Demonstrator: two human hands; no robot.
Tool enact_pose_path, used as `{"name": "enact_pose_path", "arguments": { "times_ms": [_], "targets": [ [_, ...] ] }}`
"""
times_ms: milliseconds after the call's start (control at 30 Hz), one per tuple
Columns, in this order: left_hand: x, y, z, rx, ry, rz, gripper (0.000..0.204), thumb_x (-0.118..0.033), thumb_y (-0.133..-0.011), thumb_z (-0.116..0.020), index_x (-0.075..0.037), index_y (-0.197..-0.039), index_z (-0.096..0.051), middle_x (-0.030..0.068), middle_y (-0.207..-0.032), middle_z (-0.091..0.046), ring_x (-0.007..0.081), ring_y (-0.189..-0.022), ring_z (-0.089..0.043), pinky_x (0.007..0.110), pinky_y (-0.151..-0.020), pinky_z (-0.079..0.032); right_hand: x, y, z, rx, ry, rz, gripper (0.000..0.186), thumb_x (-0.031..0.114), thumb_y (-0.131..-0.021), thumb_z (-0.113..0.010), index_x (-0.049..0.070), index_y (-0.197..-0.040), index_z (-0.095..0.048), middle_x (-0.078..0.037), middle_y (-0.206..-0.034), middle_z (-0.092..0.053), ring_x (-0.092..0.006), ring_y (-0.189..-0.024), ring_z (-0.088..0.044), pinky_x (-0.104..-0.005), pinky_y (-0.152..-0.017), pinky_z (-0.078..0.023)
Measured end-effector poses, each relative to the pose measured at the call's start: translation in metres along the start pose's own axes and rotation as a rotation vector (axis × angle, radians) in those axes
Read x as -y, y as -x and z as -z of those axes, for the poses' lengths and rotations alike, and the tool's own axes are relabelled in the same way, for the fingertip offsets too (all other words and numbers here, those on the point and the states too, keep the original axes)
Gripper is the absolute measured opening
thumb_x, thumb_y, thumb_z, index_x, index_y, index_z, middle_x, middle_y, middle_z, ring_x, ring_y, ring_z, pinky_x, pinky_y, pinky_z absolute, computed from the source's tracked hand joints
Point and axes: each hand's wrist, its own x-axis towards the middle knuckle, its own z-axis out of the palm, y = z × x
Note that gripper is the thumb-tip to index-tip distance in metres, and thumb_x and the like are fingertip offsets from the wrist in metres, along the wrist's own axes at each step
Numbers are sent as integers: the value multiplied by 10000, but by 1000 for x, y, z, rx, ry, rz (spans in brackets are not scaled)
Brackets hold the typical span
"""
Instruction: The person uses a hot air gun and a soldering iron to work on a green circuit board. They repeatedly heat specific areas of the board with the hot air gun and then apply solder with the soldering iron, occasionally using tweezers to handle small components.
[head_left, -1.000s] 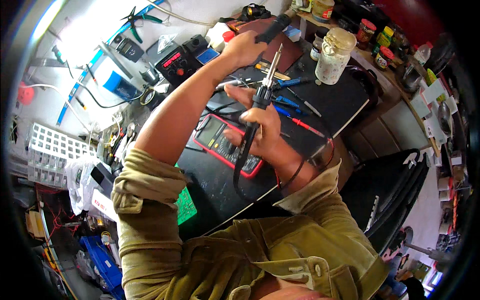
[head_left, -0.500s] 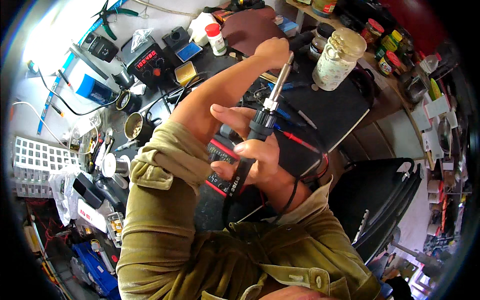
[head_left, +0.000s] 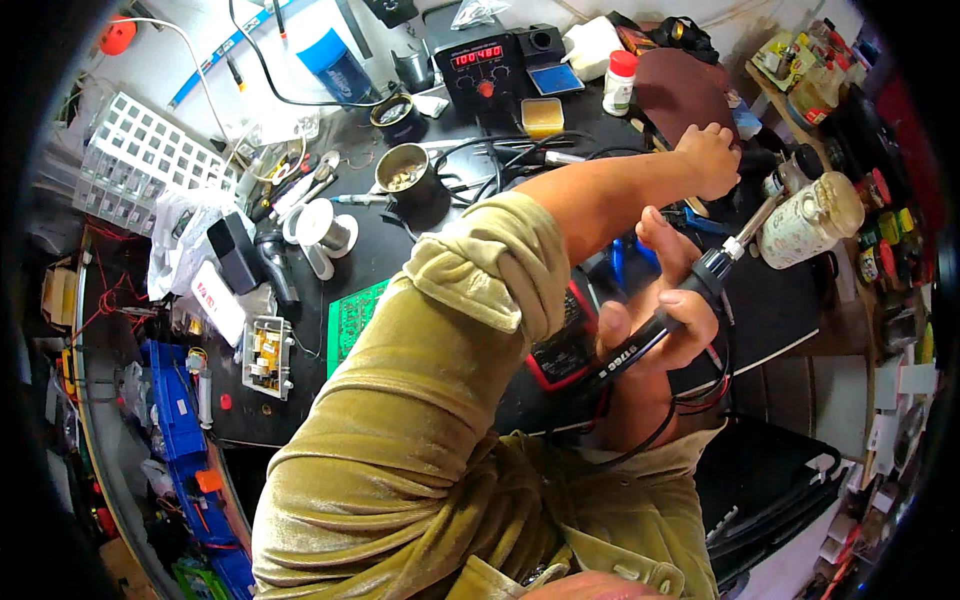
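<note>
Soldering iron point(head_left: 712, 268) in the right hand point(head_left: 688, 314), tip up toward the jar point(head_left: 808, 225).

Head view: the right hand's fingers are clamped on the iron's black handle, which slants over the desk point(head_left: 770, 300) in front of the red-edged multimeter point(head_left: 562, 350); in this view the tip overlaps the jar's edge, and whether they touch I cannot tell. The left hand point(head_left: 708, 162) reaches across beside the brown pad point(head_left: 682, 92), fingers bent; whether they grip anything I cannot tell. A green board point(head_left: 350, 318) lies partly behind the left sleeve point(head_left: 440, 340).
</note>
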Motion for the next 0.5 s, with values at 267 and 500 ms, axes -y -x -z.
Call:
{"name": "enact_pose_path", "arguments": {
  "times_ms": [267, 500],
  "targets": [
    [12, 24, 24, -105, -34, -96, 455, -387, -876, -522, -98, -1224, -571, 79, -1217, -542, 261, -1156, -499, 429, -907, -438, 5, -3, -5, -43, -24, -69, 410, 205, -838, -689, 134, -1043, -341, -348, -1122, -562, -400, -1026, -583, -491, -889, -469],
    [79, 104, 84, 44, -395, -277, 247, -248, -869, -539, -72, -993, -660, 68, -1034, -622, 251, -1049, -562, 371, -854, -484, 2, -4, -12, -64, 2, -29, 381, 191, -844, -681, 109, -1010, -348, -346, -1109, -572, -394, -976, -603, -458, -844, -512]
  ]
}}
